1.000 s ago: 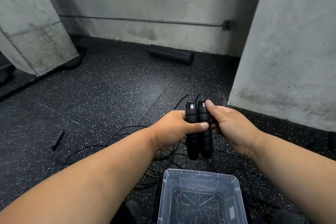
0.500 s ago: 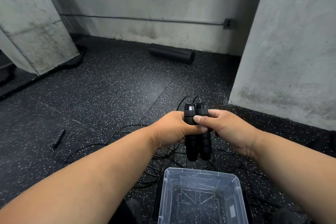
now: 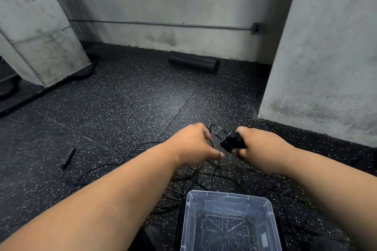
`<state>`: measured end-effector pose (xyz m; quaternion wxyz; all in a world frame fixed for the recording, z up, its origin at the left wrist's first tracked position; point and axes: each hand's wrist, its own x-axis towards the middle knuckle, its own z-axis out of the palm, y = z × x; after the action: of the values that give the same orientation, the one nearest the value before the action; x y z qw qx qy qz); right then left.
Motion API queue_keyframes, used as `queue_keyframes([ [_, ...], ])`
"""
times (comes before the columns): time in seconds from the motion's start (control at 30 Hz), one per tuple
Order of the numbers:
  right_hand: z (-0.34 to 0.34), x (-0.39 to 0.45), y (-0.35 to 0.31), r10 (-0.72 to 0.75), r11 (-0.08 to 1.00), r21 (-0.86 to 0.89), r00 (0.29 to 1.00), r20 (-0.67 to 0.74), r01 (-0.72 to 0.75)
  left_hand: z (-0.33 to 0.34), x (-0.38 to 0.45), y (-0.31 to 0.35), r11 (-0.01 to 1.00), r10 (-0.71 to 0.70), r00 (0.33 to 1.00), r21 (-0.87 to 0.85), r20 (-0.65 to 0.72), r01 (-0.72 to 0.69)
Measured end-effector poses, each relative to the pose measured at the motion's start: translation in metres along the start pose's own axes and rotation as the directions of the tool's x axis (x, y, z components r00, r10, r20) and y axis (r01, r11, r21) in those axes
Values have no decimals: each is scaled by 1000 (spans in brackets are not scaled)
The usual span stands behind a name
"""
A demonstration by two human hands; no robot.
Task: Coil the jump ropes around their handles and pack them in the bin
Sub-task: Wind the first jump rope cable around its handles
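My right hand [image 3: 261,146] grips two black foam jump-rope handles [image 3: 232,141] held together, tilted so their tops point left. From their tops a thin black cord [image 3: 214,128] loops over to my left hand [image 3: 193,144], whose curled fingers appear to pinch it; motion blur hides the exact hold. Both hands hover above a tangle of black rope [image 3: 204,177] on the floor. The clear plastic bin [image 3: 228,194] stands just in front of me, below the hands, with nothing inside.
Another black handle [image 3: 68,158] lies on the speckled rubber floor to the left, its cord trailing toward the tangle. A black foam roller [image 3: 193,62] lies by the back wall. Concrete pillars stand at left [image 3: 36,36] and right [image 3: 326,57].
My left hand has let go of the handles and moved left to the cord. My right hand now holds both handles alone and has tipped them sideways.
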<state>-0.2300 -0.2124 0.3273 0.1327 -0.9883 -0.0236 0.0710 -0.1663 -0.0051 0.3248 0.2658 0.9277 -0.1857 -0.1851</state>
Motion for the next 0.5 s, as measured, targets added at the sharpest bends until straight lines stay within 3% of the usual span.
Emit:
queue_keyframes([
  [0.07, 6, -4, -1, -103, 986, -133, 995, 14, 103, -3, -2, 8, 997, 78, 995, -23, -57, -80],
  [0.13, 10, -6, -9, -206, 963, -172, 978, 15, 206, 2, -5, 13, 995, 95, 991, -9, 90, -95],
  [0.23, 8, -5, -21, -373, 898, -268, 927, -43, 349, 11, -10, 8, 991, 30, 927, -134, 375, 22],
  [0.37, -2, -6, -23, -538, 789, -380, 842, -45, 483, 10, -9, 6, 818, 138, 860, -546, 492, 181],
  [0.43, -3, -7, -23, -614, 732, -417, 787, -61, 539, 7, -10, 6, 794, 116, 835, -555, 538, 248],
  [0.5, -3, -7, -24, -632, 724, -418, 770, -83, 549, 7, -11, 4, 834, 92, 835, -501, 542, 233],
])
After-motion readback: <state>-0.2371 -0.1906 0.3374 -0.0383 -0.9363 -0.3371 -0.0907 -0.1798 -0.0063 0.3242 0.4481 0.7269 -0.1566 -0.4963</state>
